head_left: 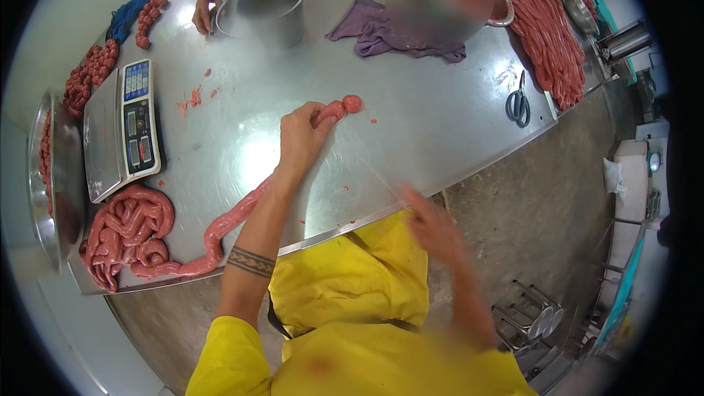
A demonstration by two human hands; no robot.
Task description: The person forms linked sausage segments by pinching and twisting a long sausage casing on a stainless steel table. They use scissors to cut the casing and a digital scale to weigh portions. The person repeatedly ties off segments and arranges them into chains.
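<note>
My left hand (301,136) is closed round the end of a raw sausage (334,111), pressing it near the middle of the metal table. One small round link (353,104) sits beyond the fingers, pinched off from the rest. Behind my hand the long filled casing (233,218) runs under my forearm to a coiled heap (128,227) at the table's left corner. Over the near edge hovers my right hand (433,227), blurred by motion. A thin, straight string (378,174) stretches from near the sausage to its fingers.
A digital scale (138,121) and a steel bowl (62,183) stand left, with tied sausage links (92,73) behind. Scissors (518,106) and long sausages (539,26) lie right. Beyond are a purple cloth (374,29), a metal pot (275,11) and another person's hand (207,4).
</note>
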